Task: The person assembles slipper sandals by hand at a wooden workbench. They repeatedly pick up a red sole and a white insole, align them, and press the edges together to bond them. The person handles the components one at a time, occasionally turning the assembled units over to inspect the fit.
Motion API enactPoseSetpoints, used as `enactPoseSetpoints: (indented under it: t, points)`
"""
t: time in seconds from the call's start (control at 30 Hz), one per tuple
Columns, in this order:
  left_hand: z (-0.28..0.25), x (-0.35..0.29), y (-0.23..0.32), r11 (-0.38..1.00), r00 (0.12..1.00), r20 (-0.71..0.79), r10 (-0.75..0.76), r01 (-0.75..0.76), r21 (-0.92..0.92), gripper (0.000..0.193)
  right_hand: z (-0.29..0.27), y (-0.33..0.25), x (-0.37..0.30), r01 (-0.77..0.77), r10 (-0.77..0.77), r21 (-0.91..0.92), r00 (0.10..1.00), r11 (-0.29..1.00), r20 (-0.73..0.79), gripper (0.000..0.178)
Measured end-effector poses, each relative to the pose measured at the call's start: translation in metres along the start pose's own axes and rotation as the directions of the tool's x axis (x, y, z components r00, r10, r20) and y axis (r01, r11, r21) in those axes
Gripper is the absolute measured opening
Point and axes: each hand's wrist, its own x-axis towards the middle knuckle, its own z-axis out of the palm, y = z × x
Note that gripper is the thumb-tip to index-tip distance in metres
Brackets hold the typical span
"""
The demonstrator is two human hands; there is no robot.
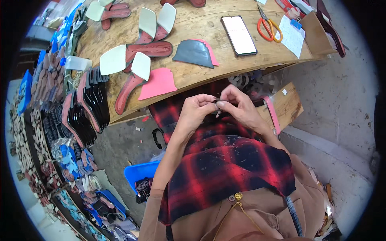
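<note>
Above my lap, in front of the table edge, both hands are brought together. The fingertips of my left hand (196,112) and my right hand (243,110) are pinched on a small dark strip-like piece (217,101); its exact kind is too small to make out. On the wooden table (193,24) just beyond lie a dark grey cut piece (194,54) over a pink one, and another pink cut piece (159,83). Several reddish shoe insoles (132,88) with white heel pads (141,65) lie to the left of these.
A phone (239,35) with a lit screen, orange-handled scissors (268,28) and a written paper sheet (291,36) lie at the table's right. Black glossy shoe parts (96,100) hang stacked off its left side. A blue bin (140,174) stands low at left.
</note>
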Motion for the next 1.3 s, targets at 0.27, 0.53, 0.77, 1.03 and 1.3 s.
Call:
enactPoseSetpoints:
  t: [0.27, 0.53, 0.77, 1.03, 1.3]
  points:
    - [0.021, -0.003, -0.009, 0.993, 0.975, 0.205, -0.082, 0.096, -0.063, 0.013, -0.01, 0.02, -0.032, -0.04, 0.172, 0.372, 0.929, 0.927, -0.328, 0.011]
    - [0.009, -0.004, 0.023, 0.82, 0.848, 0.131, 0.513, -0.53, 0.215, 0.02, -0.001, -0.009, -0.007, -0.008, 0.013, 0.06, 0.996, 0.998, -0.085, 0.023]
    - [-0.157, -0.006, 0.075, 0.126, 0.519, -0.058, 0.853, -0.096, 0.987, 0.045, 0.029, -0.005, 0.043, 0.191, -0.189, 0.073, 0.981, 0.979, -0.03, 0.017]
    - [-0.206, -0.011, 0.08, 0.091, 0.755, -0.005, 0.656, -0.072, 0.993, 0.068, 0.11, 0.004, 0.093, 0.525, -0.449, -0.682, 0.838, 0.509, 0.31, 0.028]
    - [-0.165, -0.05, 0.094, 0.014, 0.295, 0.008, 0.955, -0.073, 0.997, 0.039, 0.111, 0.005, 0.091, 0.504, -0.426, -0.7, 0.852, 0.505, 0.306, 0.028]
